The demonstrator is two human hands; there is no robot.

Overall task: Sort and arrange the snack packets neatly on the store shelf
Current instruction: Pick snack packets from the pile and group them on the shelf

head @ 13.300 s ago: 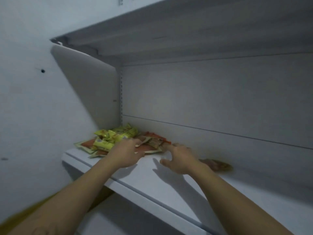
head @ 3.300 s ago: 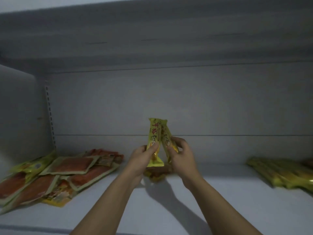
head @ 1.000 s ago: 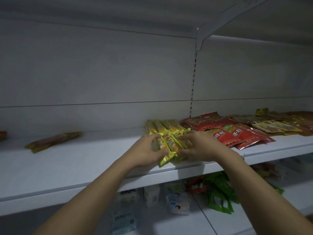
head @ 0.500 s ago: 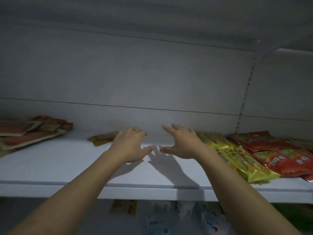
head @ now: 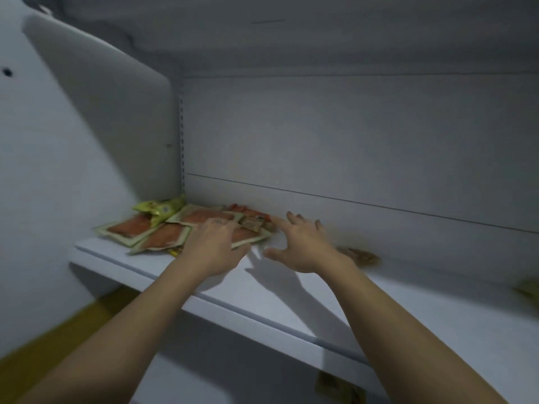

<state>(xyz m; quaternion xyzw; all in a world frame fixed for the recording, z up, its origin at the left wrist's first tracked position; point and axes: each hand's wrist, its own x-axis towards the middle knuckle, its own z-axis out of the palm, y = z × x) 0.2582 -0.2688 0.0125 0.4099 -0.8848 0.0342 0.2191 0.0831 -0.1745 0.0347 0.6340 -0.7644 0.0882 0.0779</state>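
Note:
A loose pile of flat orange snack packets with pale borders lies at the far left end of the white shelf. A yellow-green packet sits on top of the pile at the back corner. My left hand rests over the pile's right part, fingers spread and covering some packets. My right hand hovers open just right of the pile, fingertips near its red and brown packets. A single brown packet lies alone by the back wall, right of my right wrist.
The side panel and back wall close the shelf's left corner. An upper shelf hangs overhead. A blurred yellow packet edge shows at the far right. Below the shelf, a small packet is partly visible.
My view has swung left from the yellow and red packets to the shelf's left end. Both empty hands have moved over to the orange pile, the left one now on it.

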